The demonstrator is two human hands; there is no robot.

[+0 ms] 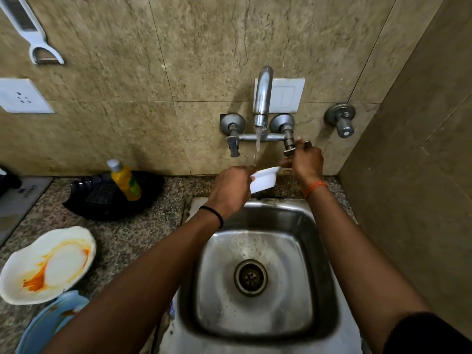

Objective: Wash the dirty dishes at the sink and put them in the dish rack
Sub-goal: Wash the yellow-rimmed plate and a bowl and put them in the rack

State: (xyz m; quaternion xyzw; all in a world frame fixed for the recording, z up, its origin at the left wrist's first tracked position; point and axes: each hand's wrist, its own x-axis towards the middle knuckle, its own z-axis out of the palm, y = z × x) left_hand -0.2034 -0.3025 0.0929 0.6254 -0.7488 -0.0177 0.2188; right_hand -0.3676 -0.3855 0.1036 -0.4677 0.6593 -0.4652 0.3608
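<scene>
Nearest the camera, at the bottom left, a pale blue plate (48, 325) shows partly under the left forearm, and just beyond it on the speckled counter (127, 233) lies a white plate (48, 264) smeared with orange sauce. To the right, the steel sink (258, 277) sits sunk into the counter, its basin wet and its round drain (250, 277) in the middle. Both forearms reach forward over it. The left hand (229, 190), a black band at its wrist, is closed around a small white bowl (265, 178), tilted and held above the back rim of the sink, under the thin stream of water (257, 144) falling from the spout. The right hand (306, 162), an orange thread at its wrist, is well apart from the bowl's grip side and has its fingers wrapped on the right tap handle (290, 146). Further left on the counter, against the wall, a yellow bottle of dish soap (125, 181) stands in a black tray (109, 198). On the tiled wall, the chrome faucet (261, 98) rises between two valves, a separate valve (341, 120) to its right, a white socket (23, 95) and a hanging peeler (33, 34) far left
</scene>
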